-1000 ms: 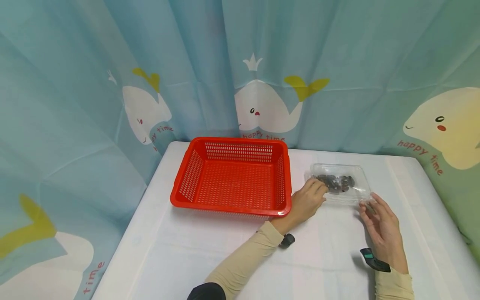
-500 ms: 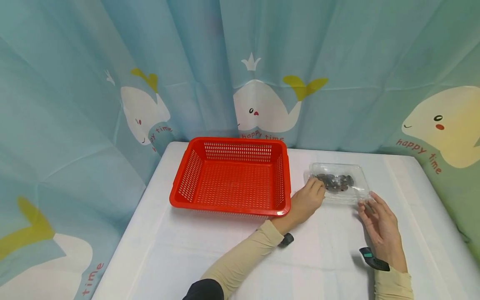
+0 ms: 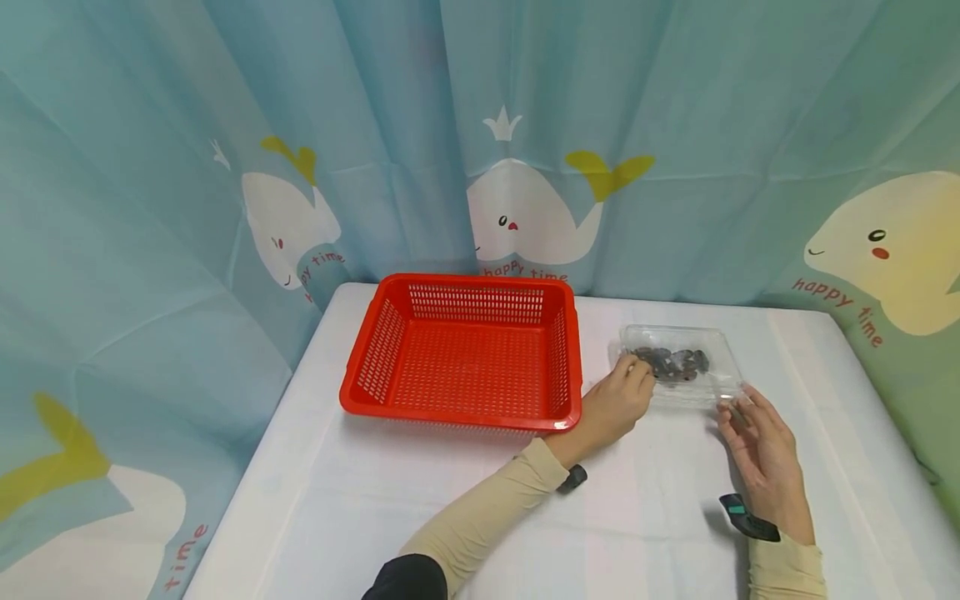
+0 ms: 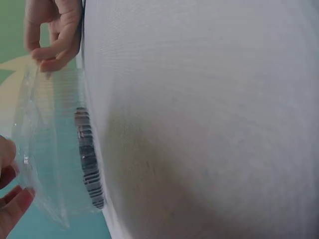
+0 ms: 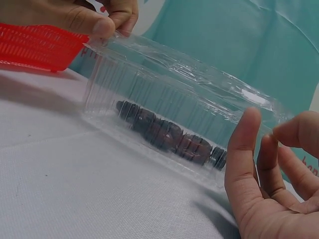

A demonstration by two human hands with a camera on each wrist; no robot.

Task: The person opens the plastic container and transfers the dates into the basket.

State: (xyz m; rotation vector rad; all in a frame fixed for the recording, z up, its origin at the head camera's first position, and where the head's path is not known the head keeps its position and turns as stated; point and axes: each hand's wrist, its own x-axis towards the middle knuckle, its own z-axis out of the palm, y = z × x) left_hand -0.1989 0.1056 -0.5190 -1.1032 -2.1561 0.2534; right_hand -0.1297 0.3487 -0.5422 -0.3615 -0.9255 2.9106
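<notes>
A clear plastic box with a lid (image 3: 722,367) rests on the white table, holding several dark reddish-brown rounded pieces (image 5: 164,134) along its bottom. At its front left corner, my left hand (image 3: 617,398) pinches the rim between thumb and fingers. My right hand (image 3: 772,454) holds the front right corner by the edge, thumb raised along the near side in the right wrist view. Seen from the left wrist, the right hand's fingers (image 4: 57,52) are bent at the box's far end. The dark pieces lie in a row under the shiny lid.
A red perforated basket (image 3: 378,407) stands to the left of the box, with my left wrist close by its front right corner. Behind the white table (image 3: 360,508) hangs a blue-green curtain (image 3: 712,125) with whale prints.
</notes>
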